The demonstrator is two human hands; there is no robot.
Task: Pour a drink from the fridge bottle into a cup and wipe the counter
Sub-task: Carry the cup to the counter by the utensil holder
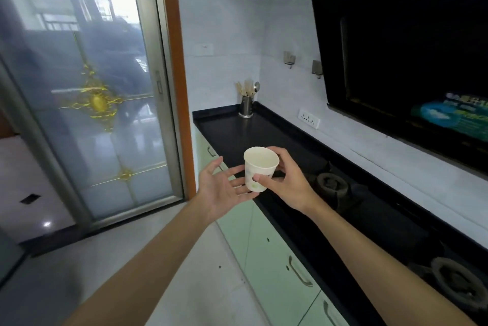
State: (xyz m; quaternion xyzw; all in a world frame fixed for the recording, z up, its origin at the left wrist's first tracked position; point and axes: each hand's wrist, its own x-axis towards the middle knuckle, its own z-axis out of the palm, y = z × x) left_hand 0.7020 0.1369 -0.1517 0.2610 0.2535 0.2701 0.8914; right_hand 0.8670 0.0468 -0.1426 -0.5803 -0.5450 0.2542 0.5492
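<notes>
text check | I read nothing | sticker (454,117) on range hood (396,35), right of frame: print too blurred | cup (260,170): pattern only

I count one paper cup (260,168), my two hands, right hand (286,180) and left hand (220,188), two gas burners (331,184), one utensil holder (246,106), two wall hooks (289,57), one socket strip (309,118), one worktop (237,130).

Walls: pale tiles (224,22)
Floor: light tiles (184,259)
Door: frosted glass door (87,88), daylight behind
Cabinets: pale green cabinets (269,254)
Hood: black hood (396,35)
</notes>
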